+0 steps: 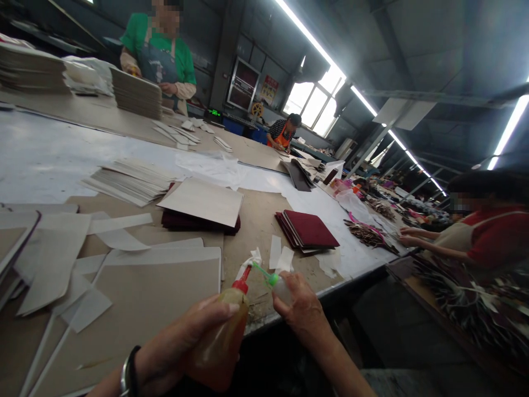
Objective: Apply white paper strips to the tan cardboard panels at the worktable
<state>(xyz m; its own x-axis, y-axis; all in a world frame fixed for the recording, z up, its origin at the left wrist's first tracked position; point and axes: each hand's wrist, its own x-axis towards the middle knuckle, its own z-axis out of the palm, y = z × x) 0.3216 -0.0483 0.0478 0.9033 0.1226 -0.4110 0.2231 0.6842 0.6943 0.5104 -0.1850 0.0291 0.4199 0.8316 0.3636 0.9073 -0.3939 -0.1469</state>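
Observation:
My left hand [194, 325] is wrapped round a large squeeze bottle [221, 344] of amber liquid with a red nozzle, tilted up over the table's near edge. In my right hand [303, 306] is a smaller whitish squeeze bottle [283, 289] with a green cap and thin green spout. The spout's tip meets or nearly meets the red nozzle; whether they touch I cannot tell. Just behind the tips lies a crumpled white scrap [255, 256]. Beyond the bottles are small white paper strips [275, 251] and a stack of maroon covered boards [312, 229].
At left lie large grey boards [165, 298] and loose white paper strips [53, 253]. Farther off are a pale board [202, 201] on maroon pieces and a fanned stack of sheets [128, 179]. Co-workers stand across the table and at right, near bundled strips [367, 231].

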